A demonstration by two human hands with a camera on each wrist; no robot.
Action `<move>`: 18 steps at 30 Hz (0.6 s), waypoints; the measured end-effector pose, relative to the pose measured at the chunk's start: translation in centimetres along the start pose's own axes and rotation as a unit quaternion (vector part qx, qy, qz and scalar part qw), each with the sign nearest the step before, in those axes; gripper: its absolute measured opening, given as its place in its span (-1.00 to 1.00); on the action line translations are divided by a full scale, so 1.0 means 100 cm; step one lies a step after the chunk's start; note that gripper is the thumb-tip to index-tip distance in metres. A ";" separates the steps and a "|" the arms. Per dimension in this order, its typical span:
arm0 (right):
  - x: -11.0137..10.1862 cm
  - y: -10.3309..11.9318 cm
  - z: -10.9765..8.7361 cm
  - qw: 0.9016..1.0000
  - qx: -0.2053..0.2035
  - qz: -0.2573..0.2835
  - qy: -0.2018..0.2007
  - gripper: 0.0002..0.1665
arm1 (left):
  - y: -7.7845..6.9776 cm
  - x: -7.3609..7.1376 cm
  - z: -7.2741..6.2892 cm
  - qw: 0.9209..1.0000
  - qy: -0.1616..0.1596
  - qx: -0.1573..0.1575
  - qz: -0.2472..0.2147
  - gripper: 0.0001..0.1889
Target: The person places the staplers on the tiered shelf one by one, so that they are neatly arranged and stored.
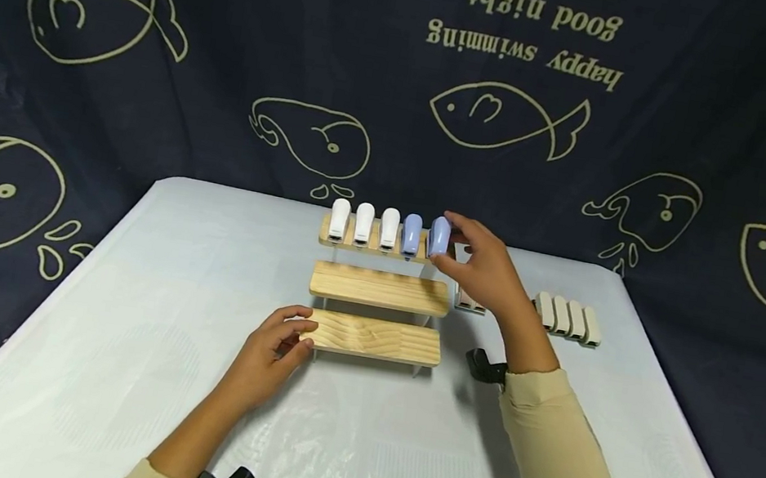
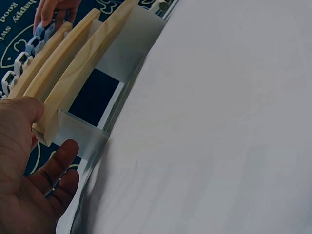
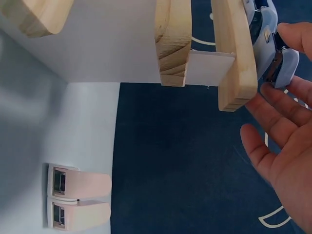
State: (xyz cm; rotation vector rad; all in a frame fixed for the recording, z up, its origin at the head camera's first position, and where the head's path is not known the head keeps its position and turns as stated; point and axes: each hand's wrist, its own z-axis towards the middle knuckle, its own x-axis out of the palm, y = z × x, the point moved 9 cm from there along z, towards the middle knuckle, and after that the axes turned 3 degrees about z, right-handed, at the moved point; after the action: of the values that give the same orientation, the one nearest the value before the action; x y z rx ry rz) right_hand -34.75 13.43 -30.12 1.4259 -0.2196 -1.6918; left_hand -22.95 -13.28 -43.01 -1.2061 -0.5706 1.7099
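Observation:
A three-tier wooden display rack [image 1: 372,336] stands on the table. On its top board, three white mini staplers [image 1: 364,224] and a blue mini stapler [image 1: 411,233] stand in a row. At the right end of that row my right hand [image 1: 482,264] pinches another blue mini stapler [image 1: 439,237] between thumb and fingers; the right wrist view shows this stapler [image 3: 286,67] beside the board's end. My left hand [image 1: 271,354] grips the left end of the lowest board; in the left wrist view its other fingers [image 2: 63,156] are spread below the wood.
Right of the rack, two pale pink mini staplers [image 3: 80,195] lie side by side, partly hidden by my right hand in the head view. Farther right is a row of several cream mini staplers [image 1: 568,318]. A dark printed curtain [image 1: 394,67] hangs behind the white table [image 1: 121,299].

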 end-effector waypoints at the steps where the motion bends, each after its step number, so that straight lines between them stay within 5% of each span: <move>1: 0.001 -0.001 0.001 1.000 0.002 0.001 0.002 -0.16 | 0.000 0.000 0.000 1.000 0.001 -0.002 -0.001 -0.75; 18: 0.006 -0.009 0.006 0.999 0.016 0.019 0.028 -0.18 | -0.002 0.001 0.000 1.000 0.003 -0.007 0.004 -0.75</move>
State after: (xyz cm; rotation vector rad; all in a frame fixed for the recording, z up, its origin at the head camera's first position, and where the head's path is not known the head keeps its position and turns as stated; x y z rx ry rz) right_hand -35.67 13.27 -30.91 1.4812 -0.2425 -1.6224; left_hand -22.89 -13.16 -42.90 -1.2250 -0.5742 1.7114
